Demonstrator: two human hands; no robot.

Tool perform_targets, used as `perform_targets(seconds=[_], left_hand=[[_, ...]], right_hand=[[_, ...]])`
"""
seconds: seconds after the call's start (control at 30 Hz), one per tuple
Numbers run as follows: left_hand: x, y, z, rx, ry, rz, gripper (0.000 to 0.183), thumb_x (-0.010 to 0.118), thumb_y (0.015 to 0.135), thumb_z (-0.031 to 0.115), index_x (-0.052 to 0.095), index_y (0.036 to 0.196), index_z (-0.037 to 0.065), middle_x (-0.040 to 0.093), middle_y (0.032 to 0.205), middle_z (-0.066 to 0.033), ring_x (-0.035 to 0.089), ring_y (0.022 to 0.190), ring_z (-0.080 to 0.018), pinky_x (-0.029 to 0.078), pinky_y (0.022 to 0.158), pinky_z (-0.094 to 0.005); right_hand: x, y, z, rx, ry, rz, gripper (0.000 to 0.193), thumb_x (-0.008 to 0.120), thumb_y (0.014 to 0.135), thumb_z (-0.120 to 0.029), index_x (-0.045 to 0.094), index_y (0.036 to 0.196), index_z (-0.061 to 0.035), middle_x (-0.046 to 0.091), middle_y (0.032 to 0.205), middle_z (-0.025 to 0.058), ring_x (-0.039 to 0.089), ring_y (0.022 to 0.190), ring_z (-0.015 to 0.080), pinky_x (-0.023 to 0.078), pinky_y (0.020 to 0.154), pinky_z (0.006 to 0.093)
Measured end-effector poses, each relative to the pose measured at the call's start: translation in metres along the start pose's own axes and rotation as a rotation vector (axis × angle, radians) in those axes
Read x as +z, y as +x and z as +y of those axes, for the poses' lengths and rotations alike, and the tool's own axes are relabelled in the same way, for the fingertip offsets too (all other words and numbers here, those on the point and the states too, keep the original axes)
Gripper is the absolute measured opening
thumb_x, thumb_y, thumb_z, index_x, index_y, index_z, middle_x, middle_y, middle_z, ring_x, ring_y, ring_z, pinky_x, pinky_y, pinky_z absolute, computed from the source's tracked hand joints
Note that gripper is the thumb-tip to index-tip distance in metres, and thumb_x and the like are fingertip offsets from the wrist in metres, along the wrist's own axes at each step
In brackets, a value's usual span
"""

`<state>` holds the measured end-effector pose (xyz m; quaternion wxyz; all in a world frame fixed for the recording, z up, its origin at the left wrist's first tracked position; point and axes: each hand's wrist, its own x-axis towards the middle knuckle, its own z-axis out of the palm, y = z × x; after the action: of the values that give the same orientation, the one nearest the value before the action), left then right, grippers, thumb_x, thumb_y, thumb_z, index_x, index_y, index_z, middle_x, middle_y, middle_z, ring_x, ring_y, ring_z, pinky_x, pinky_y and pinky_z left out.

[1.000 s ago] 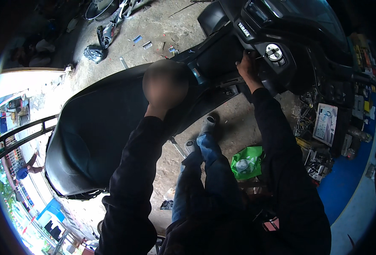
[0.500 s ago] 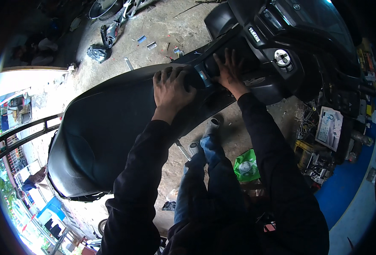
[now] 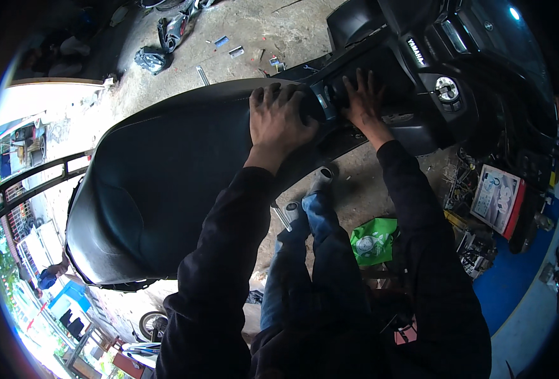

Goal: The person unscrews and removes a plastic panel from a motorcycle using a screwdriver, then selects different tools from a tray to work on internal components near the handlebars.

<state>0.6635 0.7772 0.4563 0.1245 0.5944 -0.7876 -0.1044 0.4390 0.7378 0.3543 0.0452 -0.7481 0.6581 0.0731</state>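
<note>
A long black scooter seat (image 3: 165, 170) stretches from the lower left toward the middle of the scooter. My left hand (image 3: 279, 120) lies on the seat's narrow front end, palm down with fingers spread over the far side. Just to the right, my right hand (image 3: 364, 104) rests with spread fingers on the black centre panel (image 3: 390, 76) ahead of the seat. Between the hands a small shiny strip (image 3: 322, 98) shows at the seat's front edge. Neither hand grips anything. Farther right, a round silver cap (image 3: 447, 89) sits on the black front bodywork.
A green bag (image 3: 373, 241) lies on the floor right of my legs. At the right, a box (image 3: 495, 197) and metal parts (image 3: 472, 252) crowd a blue surface (image 3: 504, 297). A dark railing (image 3: 36, 186) stands left of the seat. Loose parts (image 3: 151, 60) lie on the far floor.
The view has shifted a little, so the scooter's front appears farther right. My left hand stays on the seat's front and my right hand on the panel, both with fingers spread.
</note>
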Motion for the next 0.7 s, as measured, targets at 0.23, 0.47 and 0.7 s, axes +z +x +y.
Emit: perform_targets(seconds=[0.23, 0.47, 0.7], left_hand=[[0.000, -0.001, 0.000, -0.013, -0.006, 0.002, 0.052, 0.061, 0.070, 0.036, 0.058, 0.120, 0.024, 0.056, 0.125, -0.0017, 0.044, 0.123, -0.0260, 0.025, 0.107, -0.0460], [0.002, -0.002, -0.001, -0.002, -0.011, 0.023, 0.054, 0.062, 0.069, 0.036, 0.058, 0.122, 0.024, 0.055, 0.125, -0.0017, 0.044, 0.123, -0.0253, 0.025, 0.107, -0.0456], [0.005, -0.002, -0.003, 0.009, -0.011, 0.051, 0.053, 0.062, 0.069, 0.036, 0.059, 0.120, 0.023, 0.056, 0.124, -0.0020, 0.045, 0.123, -0.0251, 0.025, 0.107, -0.0455]], right_hand=[[0.018, -0.011, -0.015, 0.067, -0.045, 0.134, 0.075, 0.070, 0.075, -0.033, 0.037, 0.140, -0.0162, 0.019, 0.150, 0.0156, 0.006, 0.140, 0.0398, 0.008, 0.105, 0.0678], [0.034, -0.012, -0.025, 0.024, -0.104, 0.113, 0.059, 0.059, 0.083, -0.030, 0.040, 0.138, -0.0225, 0.020, 0.151, 0.0086, 0.005, 0.142, 0.0332, 0.006, 0.109, 0.0612], [0.038, -0.003, -0.027, -0.078, -0.205, 0.010, 0.049, 0.056, 0.083, -0.019, 0.047, 0.131, -0.0228, 0.023, 0.151, 0.0016, 0.012, 0.141, 0.0273, 0.011, 0.110, 0.0566]])
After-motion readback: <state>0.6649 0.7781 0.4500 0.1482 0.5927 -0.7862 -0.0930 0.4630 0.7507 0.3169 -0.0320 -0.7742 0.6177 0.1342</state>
